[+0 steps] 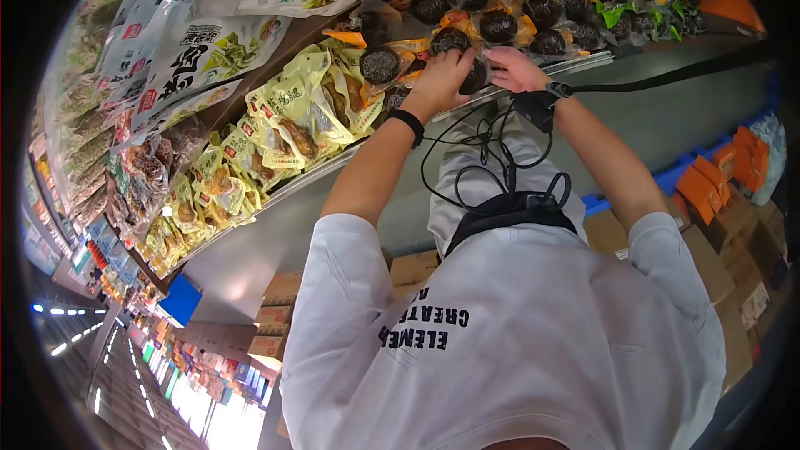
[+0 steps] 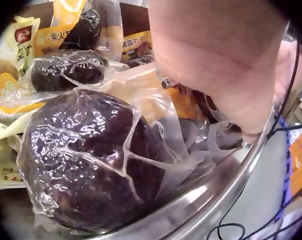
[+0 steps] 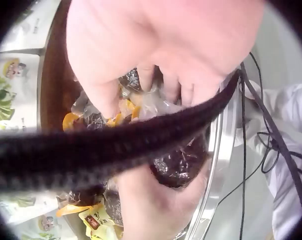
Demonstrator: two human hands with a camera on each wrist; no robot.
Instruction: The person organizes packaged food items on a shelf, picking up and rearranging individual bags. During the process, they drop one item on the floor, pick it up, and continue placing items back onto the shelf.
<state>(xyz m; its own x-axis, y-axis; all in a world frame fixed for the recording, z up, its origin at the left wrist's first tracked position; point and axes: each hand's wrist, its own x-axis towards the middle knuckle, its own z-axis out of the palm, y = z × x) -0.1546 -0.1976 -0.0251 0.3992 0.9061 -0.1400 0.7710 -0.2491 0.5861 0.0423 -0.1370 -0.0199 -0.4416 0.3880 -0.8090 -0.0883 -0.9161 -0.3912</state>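
My left hand grips a dark round vacuum-packed food pack at the metal front edge of the shelf, thumb on its near side; its fingers are partly hidden. My right hand reaches in from the right, thumb and fingers spread, fingertips at loose clear plastic film beside that pack. In the left wrist view, the left hand's wrist side fills the upper right, and a large glossy dark pack in clear film lies close by at the shelf rim. A black strap crosses the right wrist view.
More dark round packs with orange labels fill the shelf behind the hands. Yellow food pouches lie to the left, large white bags beyond. Black cables hang before the body. Cardboard boxes stand below right.
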